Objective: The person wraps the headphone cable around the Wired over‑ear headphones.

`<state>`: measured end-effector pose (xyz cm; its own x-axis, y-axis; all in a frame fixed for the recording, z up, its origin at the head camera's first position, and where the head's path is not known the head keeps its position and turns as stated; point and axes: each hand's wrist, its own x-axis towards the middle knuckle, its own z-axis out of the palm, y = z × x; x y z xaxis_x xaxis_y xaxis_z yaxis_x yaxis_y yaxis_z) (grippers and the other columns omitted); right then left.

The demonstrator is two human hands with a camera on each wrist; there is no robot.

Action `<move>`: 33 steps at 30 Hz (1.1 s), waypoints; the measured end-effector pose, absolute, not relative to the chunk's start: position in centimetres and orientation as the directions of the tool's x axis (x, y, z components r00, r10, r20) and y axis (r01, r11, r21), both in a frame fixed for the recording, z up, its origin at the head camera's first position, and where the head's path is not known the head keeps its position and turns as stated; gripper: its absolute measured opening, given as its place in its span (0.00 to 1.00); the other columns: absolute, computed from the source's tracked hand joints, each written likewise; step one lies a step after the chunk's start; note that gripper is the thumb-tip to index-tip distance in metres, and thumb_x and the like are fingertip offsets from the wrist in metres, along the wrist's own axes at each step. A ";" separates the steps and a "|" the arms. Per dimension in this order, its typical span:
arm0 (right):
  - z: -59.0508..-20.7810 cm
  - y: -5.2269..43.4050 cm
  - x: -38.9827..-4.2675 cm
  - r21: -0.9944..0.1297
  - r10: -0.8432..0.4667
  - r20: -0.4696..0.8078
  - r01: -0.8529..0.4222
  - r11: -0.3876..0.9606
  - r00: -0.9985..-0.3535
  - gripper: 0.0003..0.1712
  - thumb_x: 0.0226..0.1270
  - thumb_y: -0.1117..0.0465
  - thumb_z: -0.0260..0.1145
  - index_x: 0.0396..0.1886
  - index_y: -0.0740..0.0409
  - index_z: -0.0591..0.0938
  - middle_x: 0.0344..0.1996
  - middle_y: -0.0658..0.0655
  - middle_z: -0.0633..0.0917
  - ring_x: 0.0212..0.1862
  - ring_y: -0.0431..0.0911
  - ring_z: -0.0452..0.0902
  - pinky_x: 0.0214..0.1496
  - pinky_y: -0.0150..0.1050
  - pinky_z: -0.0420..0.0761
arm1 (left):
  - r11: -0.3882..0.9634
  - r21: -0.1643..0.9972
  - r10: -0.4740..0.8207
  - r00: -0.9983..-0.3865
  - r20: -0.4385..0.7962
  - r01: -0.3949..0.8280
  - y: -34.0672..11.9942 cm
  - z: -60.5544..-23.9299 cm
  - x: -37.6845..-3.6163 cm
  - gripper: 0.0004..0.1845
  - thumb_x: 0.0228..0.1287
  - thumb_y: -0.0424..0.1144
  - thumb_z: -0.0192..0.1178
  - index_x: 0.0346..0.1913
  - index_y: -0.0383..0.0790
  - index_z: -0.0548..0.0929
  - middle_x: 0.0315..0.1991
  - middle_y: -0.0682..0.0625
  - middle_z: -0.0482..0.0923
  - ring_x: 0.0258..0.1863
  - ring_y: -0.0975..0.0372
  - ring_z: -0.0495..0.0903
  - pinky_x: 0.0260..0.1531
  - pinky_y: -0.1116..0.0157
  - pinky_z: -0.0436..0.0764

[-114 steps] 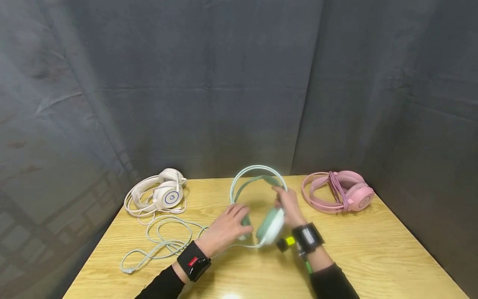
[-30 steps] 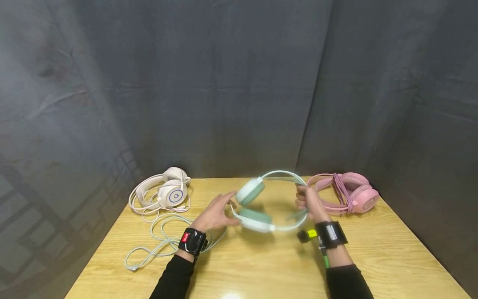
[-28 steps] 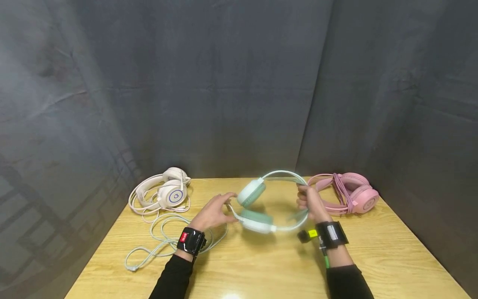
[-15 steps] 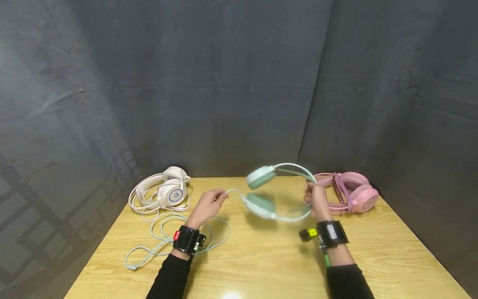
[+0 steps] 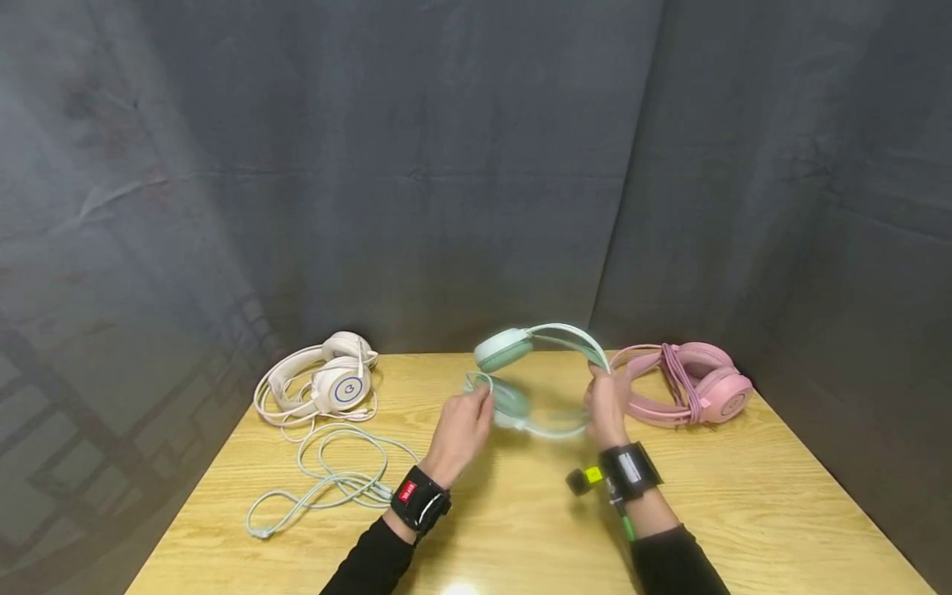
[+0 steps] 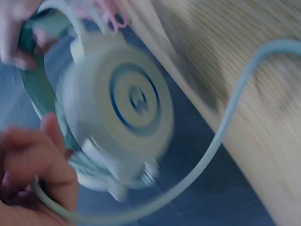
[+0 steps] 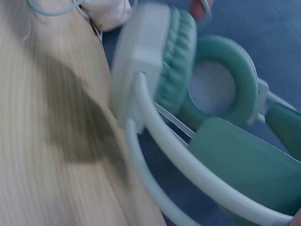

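Mint-green headphones (image 5: 504, 349) are raised over the table, lying sideways with both ear cups to the left. My right hand (image 5: 608, 405) grips the headband at its right side. Just left of the lower ear cup, my left hand (image 5: 461, 430) pinches the cable (image 6: 207, 155) near where it joins that cup. A round blue logo shows on the outer face of the ear cup (image 6: 136, 99) in the left wrist view. In the right wrist view, green ear cushions and the padded inner strap (image 7: 249, 165) appear. The cable's far end (image 5: 260, 533) lies loosely looped on the table.
White headphones (image 5: 338, 387) with their cable sit at the table's back left. Pink headphones (image 5: 721, 392), a cable wound round their band, lie at the back right behind my right hand. Dark grey curtains (image 5: 416, 182) stand behind and beside the wooden table (image 5: 729, 512).
The mint headphones have been lifted and turned sideways. My left hand has left the ear cups, pinched the cable, and moved right; my right hand and the headphones have just shifted slightly left.
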<state>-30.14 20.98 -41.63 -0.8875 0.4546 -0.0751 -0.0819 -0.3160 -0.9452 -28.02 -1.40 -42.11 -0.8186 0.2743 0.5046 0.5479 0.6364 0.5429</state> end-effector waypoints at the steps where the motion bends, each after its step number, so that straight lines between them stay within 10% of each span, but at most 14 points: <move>1: -41.3 20.6 -29.9 -0.941 0.460 -0.077 -0.089 -0.328 -0.885 0.06 0.73 0.62 0.53 0.46 0.55 0.69 0.08 0.39 0.62 0.08 0.33 0.53 0.11 0.28 0.56 | 0.665 0.489 0.290 -0.799 0.527 0.564 -1.0 -42.3 -27.8 0.09 0.70 0.33 0.54 0.32 0.39 0.81 0.18 0.54 0.72 0.15 0.69 0.65 0.13 0.74 0.67; 11: -40.1 19.5 -29.0 -0.836 0.389 -0.211 -0.041 -0.548 -0.897 0.11 0.75 0.60 0.51 0.28 0.51 0.65 0.07 0.41 0.60 0.10 0.34 0.52 0.15 0.27 0.57 | 0.672 0.208 0.503 -0.644 0.577 0.711 1.3 -43.7 -26.1 0.21 0.55 0.20 0.57 0.52 0.37 0.80 0.42 0.47 0.84 0.36 0.60 0.83 0.36 0.71 0.83; 20: -40.7 21.0 -30.4 -0.675 0.284 -0.332 0.016 -0.738 -0.900 0.17 0.74 0.55 0.54 0.24 0.48 0.62 0.09 0.44 0.57 0.10 0.37 0.49 0.16 0.29 0.52 | 0.521 0.363 0.412 -0.600 0.686 0.773 1.1 -44.5 -26.7 0.15 0.58 0.24 0.64 0.49 0.36 0.84 0.42 0.45 0.87 0.38 0.61 0.87 0.42 0.73 0.83; 33: -40.5 23.7 -30.9 -0.377 0.111 -0.369 0.040 -0.925 -0.923 0.15 0.76 0.56 0.50 0.26 0.49 0.63 0.18 0.45 0.62 0.12 0.38 0.51 0.17 0.29 0.51 | 0.370 0.756 0.293 -0.840 0.457 0.540 -1.4 -44.1 -28.9 0.08 0.64 0.37 0.63 0.43 0.43 0.88 0.34 0.48 0.87 0.29 0.65 0.80 0.29 0.71 0.80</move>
<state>-30.88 23.66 -40.50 -0.9229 0.1107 -0.3688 0.0396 -0.9254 -0.3770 -28.93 -1.45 -44.13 -0.8400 0.2929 0.4568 0.5401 0.3704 0.7557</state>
